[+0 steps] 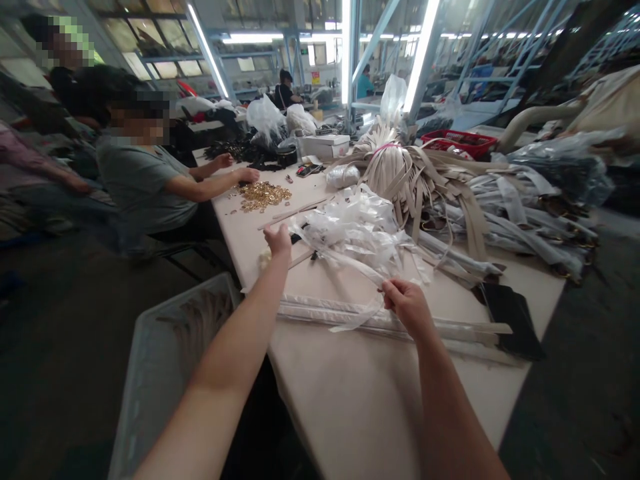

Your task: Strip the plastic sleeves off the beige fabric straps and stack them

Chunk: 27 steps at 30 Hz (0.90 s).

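Note:
My right hand [407, 307] is closed, thumb and fingers pinching the near end of a long translucent plastic strip [350, 260]. That strip slants up and left across the table toward my left hand [279, 241], which is curled closed by a small dark piece [299, 235]. Whatever sits in the left fingers is hidden from me. Behind the strip lies a heap of crumpled clear plastic film [360, 217]. Below it, several long beige straps in plastic sleeves [345, 311] stretch across the table, passing under my right hand.
A co-worker [150, 167] sits at the table's left side by a pile of gold metal pieces [265, 196]. Bundled beige straps [393, 170], sleeved straps [525, 213], a red basket [460, 141] and black sheets [510, 317] occupy the right. A plastic bin [133, 373] stands lower left.

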Each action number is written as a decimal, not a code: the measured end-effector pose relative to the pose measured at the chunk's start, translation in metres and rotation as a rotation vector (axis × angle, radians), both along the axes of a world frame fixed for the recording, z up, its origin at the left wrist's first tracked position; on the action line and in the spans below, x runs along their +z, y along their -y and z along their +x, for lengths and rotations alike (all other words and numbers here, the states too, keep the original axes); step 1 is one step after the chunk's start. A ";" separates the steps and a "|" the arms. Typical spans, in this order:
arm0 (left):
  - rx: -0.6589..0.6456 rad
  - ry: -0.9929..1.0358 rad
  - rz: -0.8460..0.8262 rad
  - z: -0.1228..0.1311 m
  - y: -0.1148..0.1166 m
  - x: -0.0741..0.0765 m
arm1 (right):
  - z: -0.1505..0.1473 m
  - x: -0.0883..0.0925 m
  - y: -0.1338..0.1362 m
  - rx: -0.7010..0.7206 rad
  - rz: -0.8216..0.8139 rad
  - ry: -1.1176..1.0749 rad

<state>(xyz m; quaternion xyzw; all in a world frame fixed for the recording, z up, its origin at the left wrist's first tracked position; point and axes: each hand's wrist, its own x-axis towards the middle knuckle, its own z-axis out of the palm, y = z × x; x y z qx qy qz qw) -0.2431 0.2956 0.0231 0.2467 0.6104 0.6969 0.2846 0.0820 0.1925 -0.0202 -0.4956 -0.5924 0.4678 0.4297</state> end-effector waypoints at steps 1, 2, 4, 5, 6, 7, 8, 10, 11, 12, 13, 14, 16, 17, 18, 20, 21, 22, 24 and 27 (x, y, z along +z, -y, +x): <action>0.038 -0.021 -0.021 0.019 0.022 -0.012 | -0.003 0.000 -0.001 0.032 -0.020 0.028; -0.035 0.006 -0.070 0.040 0.046 -0.025 | -0.006 0.000 -0.001 0.064 -0.034 0.046; -0.325 0.172 -0.208 0.082 0.090 -0.048 | -0.012 0.000 0.001 0.117 -0.042 0.052; -0.480 0.294 -0.266 0.102 0.107 -0.057 | -0.015 0.000 0.002 0.139 -0.038 0.049; -0.639 0.435 -0.302 0.119 0.120 -0.063 | -0.018 0.000 0.003 0.160 -0.035 0.047; -0.761 0.565 -0.280 0.133 0.127 -0.066 | -0.021 0.000 0.005 0.176 -0.031 0.047; -0.833 0.658 -0.228 0.143 0.130 -0.067 | -0.024 0.000 0.007 0.190 -0.028 0.051; -0.853 0.749 -0.091 0.153 0.124 -0.063 | -0.028 0.000 0.010 0.217 -0.033 0.064; -0.812 0.754 -0.024 0.154 0.117 -0.060 | -0.030 0.000 0.011 0.235 -0.034 0.081; -0.759 0.750 0.033 0.153 0.110 -0.057 | -0.030 0.001 0.012 0.258 -0.032 0.108; -0.708 0.748 0.082 0.150 0.104 -0.055 | -0.030 0.001 0.012 0.277 -0.026 0.141; -0.668 0.747 0.126 0.148 0.098 -0.053 | -0.030 0.002 0.012 0.291 -0.019 0.175; -0.626 0.745 0.187 0.145 0.092 -0.054 | -0.029 0.004 0.012 0.294 -0.005 0.227; -0.625 0.744 0.192 0.146 0.092 -0.056 | -0.030 0.004 0.012 0.284 0.004 0.242; -0.634 0.746 0.177 0.149 0.093 -0.059 | -0.031 0.003 0.011 0.268 0.017 0.253; -0.669 0.761 0.116 0.158 0.097 -0.066 | -0.034 0.000 0.010 0.231 0.069 0.273; -0.693 0.772 0.082 0.163 0.100 -0.069 | -0.034 -0.001 0.009 0.211 0.096 0.279; -0.714 0.782 0.057 0.166 0.102 -0.072 | -0.034 -0.004 0.008 0.199 0.113 0.281; -0.738 0.796 0.056 0.168 0.102 -0.074 | -0.030 -0.007 0.005 0.209 0.110 0.275; -0.701 0.813 0.140 0.162 0.098 -0.073 | -0.022 -0.010 0.003 0.272 0.084 0.324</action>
